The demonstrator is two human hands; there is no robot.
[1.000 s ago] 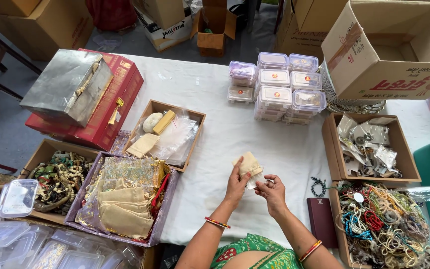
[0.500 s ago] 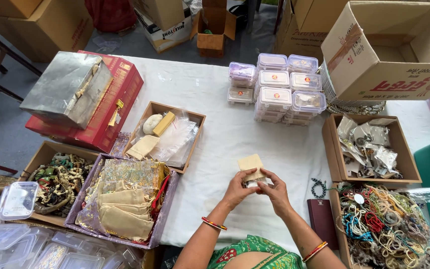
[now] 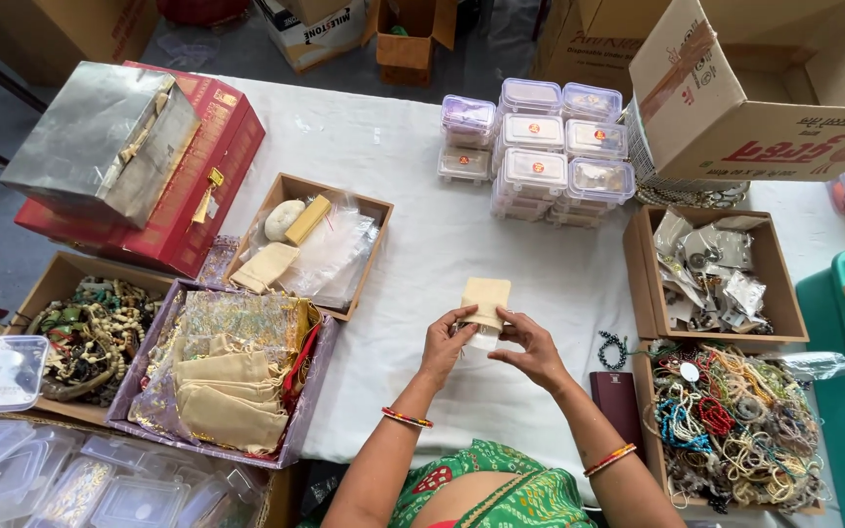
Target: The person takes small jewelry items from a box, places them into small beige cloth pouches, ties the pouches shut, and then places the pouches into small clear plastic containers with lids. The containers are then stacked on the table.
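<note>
Both hands hold one small tan cloth bag (image 3: 487,296) over the white table (image 3: 413,225) — left hand (image 3: 445,342) and right hand (image 3: 528,349) pinch it from each side

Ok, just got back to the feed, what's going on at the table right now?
A person holds a small beige cloth pouch above the white tablecloth with both hands: the left hand and right hand pinch its lower end, where a bit of clear plastic shows. To the left, a purple tray holds more pouches. To the right, an open box of bead bracelets. Stacked clear plastic containers sit farther back.
</note>
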